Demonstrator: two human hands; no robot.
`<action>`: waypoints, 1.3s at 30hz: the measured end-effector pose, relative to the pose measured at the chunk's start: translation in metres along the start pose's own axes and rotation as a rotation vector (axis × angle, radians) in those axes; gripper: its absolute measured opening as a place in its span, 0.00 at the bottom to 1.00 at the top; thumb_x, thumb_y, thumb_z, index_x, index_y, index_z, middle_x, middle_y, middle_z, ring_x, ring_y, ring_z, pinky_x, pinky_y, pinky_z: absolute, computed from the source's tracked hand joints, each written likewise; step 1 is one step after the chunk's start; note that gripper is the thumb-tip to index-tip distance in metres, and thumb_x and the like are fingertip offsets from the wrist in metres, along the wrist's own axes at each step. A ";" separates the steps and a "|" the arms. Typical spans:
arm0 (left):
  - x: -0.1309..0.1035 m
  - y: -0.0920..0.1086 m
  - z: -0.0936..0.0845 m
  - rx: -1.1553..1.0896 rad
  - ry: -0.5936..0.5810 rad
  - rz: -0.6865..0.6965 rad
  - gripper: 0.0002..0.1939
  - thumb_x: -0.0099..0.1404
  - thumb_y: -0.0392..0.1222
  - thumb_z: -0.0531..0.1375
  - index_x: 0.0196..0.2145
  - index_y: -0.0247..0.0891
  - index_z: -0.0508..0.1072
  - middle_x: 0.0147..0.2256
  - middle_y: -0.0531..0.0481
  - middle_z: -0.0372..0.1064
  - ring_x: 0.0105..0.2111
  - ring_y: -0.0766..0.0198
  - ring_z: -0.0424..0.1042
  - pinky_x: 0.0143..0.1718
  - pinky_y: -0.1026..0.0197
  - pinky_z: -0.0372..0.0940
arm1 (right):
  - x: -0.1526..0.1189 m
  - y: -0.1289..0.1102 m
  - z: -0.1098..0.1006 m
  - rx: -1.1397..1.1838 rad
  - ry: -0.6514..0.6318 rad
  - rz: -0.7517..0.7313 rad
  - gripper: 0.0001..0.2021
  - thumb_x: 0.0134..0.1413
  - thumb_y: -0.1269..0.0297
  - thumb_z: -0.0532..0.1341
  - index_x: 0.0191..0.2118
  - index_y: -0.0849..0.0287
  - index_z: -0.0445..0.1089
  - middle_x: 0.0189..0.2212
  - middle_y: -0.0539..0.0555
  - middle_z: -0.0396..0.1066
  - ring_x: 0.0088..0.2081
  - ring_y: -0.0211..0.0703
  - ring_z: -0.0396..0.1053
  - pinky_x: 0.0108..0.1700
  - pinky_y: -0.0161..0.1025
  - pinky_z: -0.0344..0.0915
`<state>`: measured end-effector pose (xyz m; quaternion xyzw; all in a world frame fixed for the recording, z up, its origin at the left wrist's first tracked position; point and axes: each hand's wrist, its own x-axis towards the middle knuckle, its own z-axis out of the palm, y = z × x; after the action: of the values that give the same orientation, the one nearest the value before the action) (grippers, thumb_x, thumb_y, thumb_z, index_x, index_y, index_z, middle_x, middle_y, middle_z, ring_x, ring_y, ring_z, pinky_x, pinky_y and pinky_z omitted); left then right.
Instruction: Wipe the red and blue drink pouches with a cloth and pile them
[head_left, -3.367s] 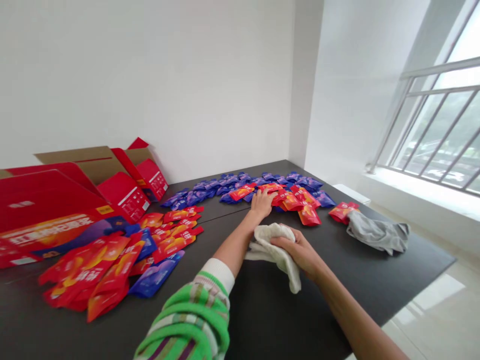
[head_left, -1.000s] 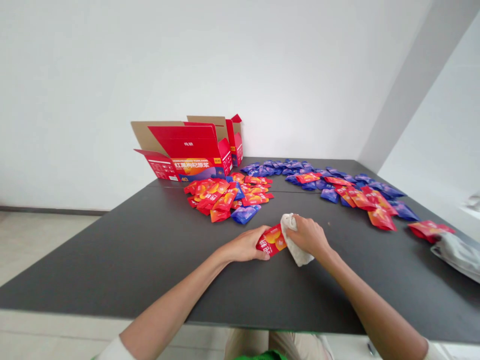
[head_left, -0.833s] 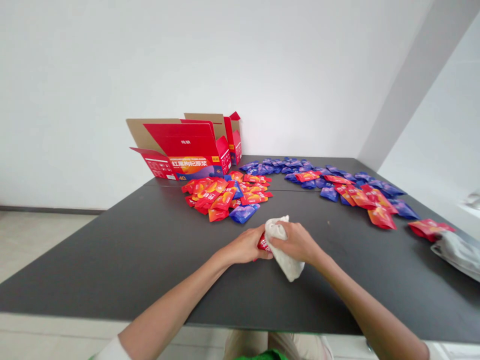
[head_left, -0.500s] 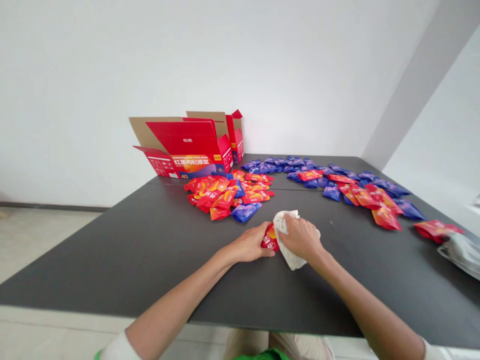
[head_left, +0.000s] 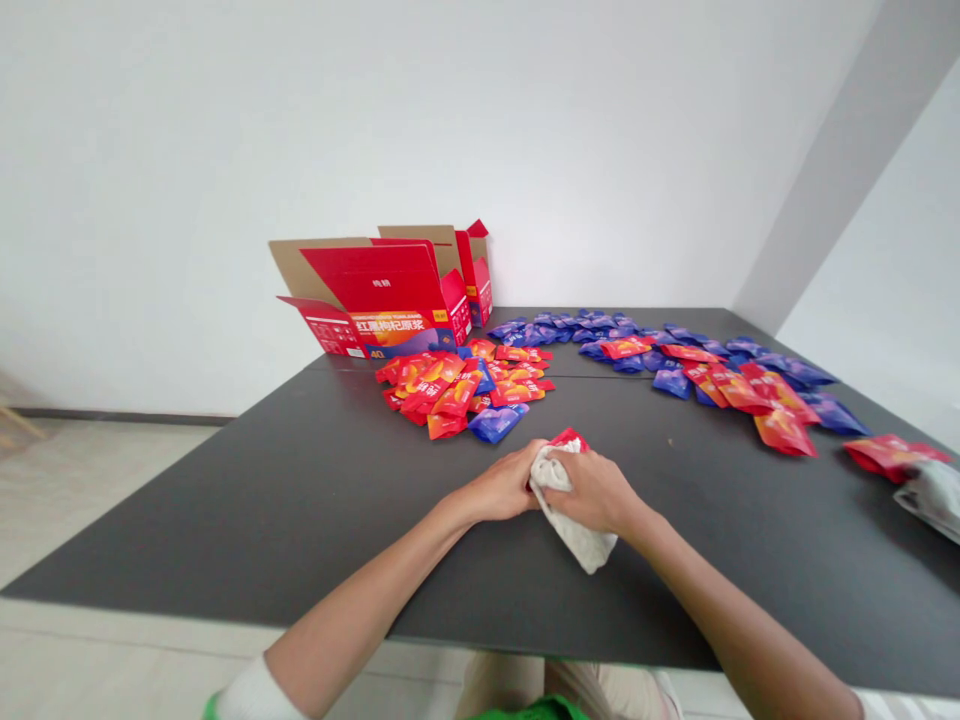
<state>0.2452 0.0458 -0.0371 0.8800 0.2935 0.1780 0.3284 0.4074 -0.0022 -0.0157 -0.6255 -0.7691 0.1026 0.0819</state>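
My left hand [head_left: 508,484] is closed on a red pouch [head_left: 571,438], of which only the top edge shows above the fingers. A bunched white cloth [head_left: 583,540] is gripped in my right hand [head_left: 592,488] and pressed against the pouch, covering most of it. One corner of the cloth hangs toward me. Both hands meet just above the dark table [head_left: 315,500]. Beyond them lies a pile of red pouches [head_left: 436,385] with a few blue ones, the nearest being a blue pouch [head_left: 496,422].
Two open red cartons [head_left: 390,290] stand at the back left against the wall. A spread of blue pouches [head_left: 592,325] runs along the back and right, with several red pouches [head_left: 780,405] among them. A grey-white bag or cloth [head_left: 934,495] lies at the right edge.
My right hand and the cloth have moved left across the pouch, hiding its printed front. The view has shifted slightly.
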 end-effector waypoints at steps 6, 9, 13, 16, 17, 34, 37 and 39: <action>0.003 0.001 -0.001 0.028 0.008 -0.100 0.33 0.49 0.44 0.64 0.52 0.41 0.57 0.48 0.46 0.63 0.46 0.53 0.65 0.46 0.56 0.59 | 0.007 0.018 -0.002 -0.041 0.086 0.197 0.18 0.51 0.57 0.52 0.45 0.60 0.67 0.37 0.59 0.71 0.38 0.47 0.68 0.35 0.36 0.56; 0.004 0.001 0.000 0.013 0.026 -0.041 0.31 0.51 0.43 0.63 0.51 0.42 0.57 0.48 0.47 0.63 0.47 0.55 0.65 0.46 0.57 0.59 | 0.006 0.022 -0.002 0.070 0.016 -0.023 0.15 0.49 0.57 0.55 0.43 0.55 0.67 0.37 0.53 0.71 0.38 0.44 0.68 0.35 0.34 0.56; 0.008 0.000 0.000 0.016 0.020 -0.039 0.29 0.52 0.43 0.63 0.50 0.41 0.57 0.48 0.47 0.63 0.46 0.56 0.65 0.46 0.58 0.59 | 0.007 0.024 -0.004 -0.047 0.104 0.160 0.17 0.49 0.57 0.54 0.43 0.58 0.67 0.36 0.58 0.71 0.37 0.49 0.69 0.35 0.37 0.57; 0.011 0.000 -0.001 0.028 0.007 -0.062 0.29 0.51 0.43 0.63 0.49 0.41 0.58 0.47 0.47 0.64 0.46 0.55 0.65 0.45 0.57 0.59 | 0.007 0.026 -0.006 -0.027 0.101 0.191 0.18 0.51 0.58 0.53 0.45 0.60 0.66 0.37 0.59 0.71 0.38 0.48 0.68 0.37 0.37 0.57; 0.011 0.000 -0.001 0.023 0.009 -0.050 0.29 0.51 0.43 0.63 0.49 0.41 0.58 0.47 0.47 0.64 0.46 0.55 0.65 0.45 0.57 0.59 | 0.007 0.026 -0.005 0.019 0.072 0.114 0.18 0.51 0.58 0.54 0.46 0.60 0.66 0.38 0.58 0.71 0.39 0.46 0.68 0.37 0.36 0.57; 0.011 0.001 0.001 -0.052 -0.014 0.009 0.30 0.52 0.39 0.62 0.52 0.42 0.56 0.49 0.47 0.63 0.47 0.58 0.65 0.46 0.59 0.59 | 0.002 0.019 -0.001 0.137 0.010 -0.050 0.16 0.49 0.57 0.55 0.43 0.56 0.66 0.39 0.55 0.70 0.41 0.45 0.68 0.37 0.35 0.57; 0.012 0.002 0.000 -0.008 -0.010 -0.046 0.29 0.52 0.42 0.63 0.51 0.41 0.58 0.49 0.47 0.63 0.47 0.56 0.64 0.47 0.58 0.59 | 0.003 0.021 -0.002 0.021 0.097 0.159 0.17 0.49 0.59 0.54 0.45 0.59 0.65 0.38 0.58 0.70 0.40 0.49 0.68 0.38 0.38 0.57; 0.012 0.003 0.000 0.011 -0.004 -0.078 0.30 0.51 0.44 0.63 0.50 0.41 0.58 0.49 0.47 0.63 0.47 0.54 0.64 0.48 0.56 0.58 | 0.003 0.023 -0.004 0.002 0.116 0.198 0.17 0.50 0.60 0.53 0.46 0.60 0.64 0.38 0.59 0.70 0.40 0.49 0.68 0.38 0.38 0.57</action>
<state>0.2558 0.0516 -0.0336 0.8701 0.3278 0.1614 0.3307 0.4296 0.0059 -0.0183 -0.7031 -0.6976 0.0745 0.1162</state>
